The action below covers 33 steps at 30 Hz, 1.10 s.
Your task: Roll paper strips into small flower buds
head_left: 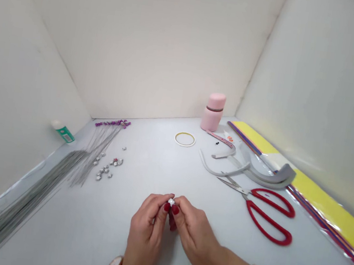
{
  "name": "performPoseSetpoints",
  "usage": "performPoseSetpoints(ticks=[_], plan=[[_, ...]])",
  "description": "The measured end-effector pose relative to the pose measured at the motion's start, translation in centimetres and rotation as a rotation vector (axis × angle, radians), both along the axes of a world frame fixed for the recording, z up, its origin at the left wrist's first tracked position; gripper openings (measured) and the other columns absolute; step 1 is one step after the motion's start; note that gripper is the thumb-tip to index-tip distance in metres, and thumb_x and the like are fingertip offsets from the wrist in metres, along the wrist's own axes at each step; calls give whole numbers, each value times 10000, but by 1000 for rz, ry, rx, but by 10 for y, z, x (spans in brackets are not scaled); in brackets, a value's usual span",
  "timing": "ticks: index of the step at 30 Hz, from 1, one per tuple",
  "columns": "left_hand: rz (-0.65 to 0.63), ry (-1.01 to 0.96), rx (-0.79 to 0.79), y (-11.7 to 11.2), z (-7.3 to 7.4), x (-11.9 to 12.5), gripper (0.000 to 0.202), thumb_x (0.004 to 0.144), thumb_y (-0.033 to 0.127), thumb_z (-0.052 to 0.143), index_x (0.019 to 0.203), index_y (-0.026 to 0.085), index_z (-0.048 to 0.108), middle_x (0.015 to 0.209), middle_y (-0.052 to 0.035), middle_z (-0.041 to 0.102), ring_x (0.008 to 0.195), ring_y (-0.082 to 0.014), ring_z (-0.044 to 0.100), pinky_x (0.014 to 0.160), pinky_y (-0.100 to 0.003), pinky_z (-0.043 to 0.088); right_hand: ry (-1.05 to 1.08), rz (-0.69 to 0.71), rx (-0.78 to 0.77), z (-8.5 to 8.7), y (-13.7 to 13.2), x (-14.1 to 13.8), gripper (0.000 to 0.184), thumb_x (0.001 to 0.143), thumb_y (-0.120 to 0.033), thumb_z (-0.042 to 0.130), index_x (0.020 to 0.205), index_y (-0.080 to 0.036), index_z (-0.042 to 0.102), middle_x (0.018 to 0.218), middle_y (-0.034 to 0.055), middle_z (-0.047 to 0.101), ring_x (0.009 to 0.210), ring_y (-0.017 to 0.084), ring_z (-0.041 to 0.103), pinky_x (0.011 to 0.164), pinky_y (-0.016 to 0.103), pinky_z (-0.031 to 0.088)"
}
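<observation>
Left hand (146, 229) and right hand (194, 230) close together, fingertips (167, 207) pinched shut on a small silver piece (171, 202), perhaps a bead, loose silver pieces (104, 169) well off to the left

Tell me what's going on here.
A person pinches a small silver piece between their left hand and right hand. More silver pieces lie on the table to the left, beside thin wires. Red-handled scissors lie to the right.
</observation>
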<state>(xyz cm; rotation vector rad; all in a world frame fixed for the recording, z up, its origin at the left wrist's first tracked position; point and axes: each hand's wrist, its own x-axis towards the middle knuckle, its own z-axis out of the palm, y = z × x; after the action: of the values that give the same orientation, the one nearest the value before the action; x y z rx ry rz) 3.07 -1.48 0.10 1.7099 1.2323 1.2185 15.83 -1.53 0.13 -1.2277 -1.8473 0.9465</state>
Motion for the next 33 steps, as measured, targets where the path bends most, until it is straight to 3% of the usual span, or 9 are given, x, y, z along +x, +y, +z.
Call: performPoseSetpoints(ticks=[7,10,15,23,27,33], plan=[[-137,-132,-34,3,-4,-5,276,875,166,394,1052,230,595,869,-45,519,763,-153,543,680,-277,464,219,21,-114,0,0,2,243,925,-333,278,814,-194,443,633,-24,501,580,115,503,570,225,408],[-102,-143,-79,2,-7,-5,273,867,164,413,1085,233,563,899,-49,534,759,-152,552,658,-271,474,282,28,-159,-2,1,2,244,922,-338,292,811,-188,450,614,-30,494,572,111,506,570,223,412],[-85,-96,-28,0,-3,-5,172,828,159,483,955,195,594,860,-51,568,760,-165,566,652,-271,475,329,29,-189,0,0,3,235,917,-340,310,812,-186,453,632,-24,497,582,111,499,570,224,405],[-155,77,106,2,-3,-9,279,850,80,387,1050,190,547,905,-67,520,745,-142,557,644,-254,480,407,47,-309,0,-1,-1,272,924,-362,275,761,-194,415,606,-31,476,552,110,494,541,229,400],[-106,146,148,1,-5,-9,284,850,70,383,1056,184,542,890,-65,530,771,-145,556,667,-247,477,271,54,-214,-2,-2,1,240,927,-341,271,802,-197,417,626,-25,492,571,115,495,555,232,393],[-66,87,161,1,-4,-8,249,837,77,439,1014,183,579,868,-48,568,757,-132,573,658,-219,470,84,34,-77,-5,-3,4,207,930,-295,251,864,-203,424,634,-22,513,563,118,488,557,232,377]])
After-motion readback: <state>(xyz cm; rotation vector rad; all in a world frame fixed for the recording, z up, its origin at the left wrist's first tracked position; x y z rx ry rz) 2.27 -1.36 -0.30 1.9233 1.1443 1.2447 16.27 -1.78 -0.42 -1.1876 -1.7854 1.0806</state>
